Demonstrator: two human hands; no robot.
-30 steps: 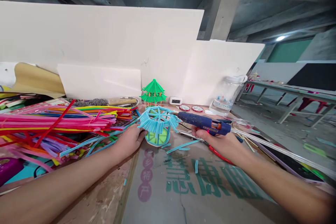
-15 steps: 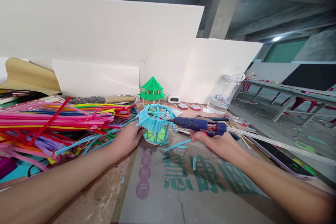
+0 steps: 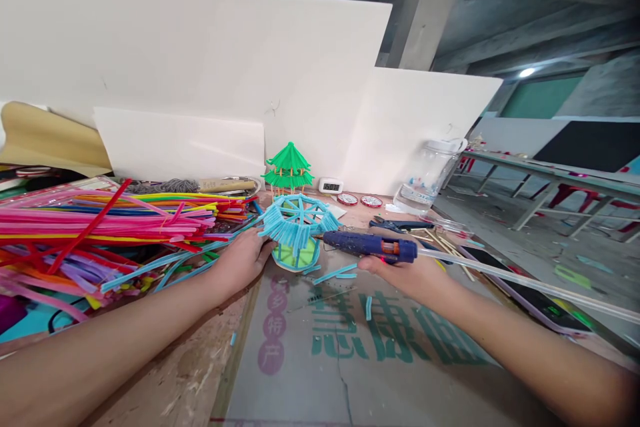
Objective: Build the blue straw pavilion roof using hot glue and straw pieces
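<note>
A small model pavilion point(image 3: 296, 232) with a light-blue roof frame, hanging blue strips and a green base stands in front of me. My left hand point(image 3: 244, 257) grips it at its left side, fingers partly hidden behind it. In my right hand point(image 3: 400, 273) is a dark blue hot glue gun point(image 3: 370, 245), its nozzle pointing left at the model, close below the roof's right edge. Whether the tip touches is too small to tell. A long clear glue stick point(image 3: 500, 271) sticks out of the gun's back. Cut blue strips point(image 3: 336, 273) lie below.
Colourful pipe cleaners point(image 3: 110, 220) are heaped at left. Behind the model stand a green-roofed pavilion point(image 3: 289, 163) and a small digital clock point(image 3: 331, 185). Pliers point(image 3: 400, 224), a water bottle point(image 3: 425, 177) and a phone point(image 3: 525, 290) are at right. White boards point(image 3: 200, 60) rise behind.
The glue gun has shifted a little left and down, its nozzle now lower beside the roof edge. The pavilion appears slightly turned in my left hand, and the pliers show more behind the gun.
</note>
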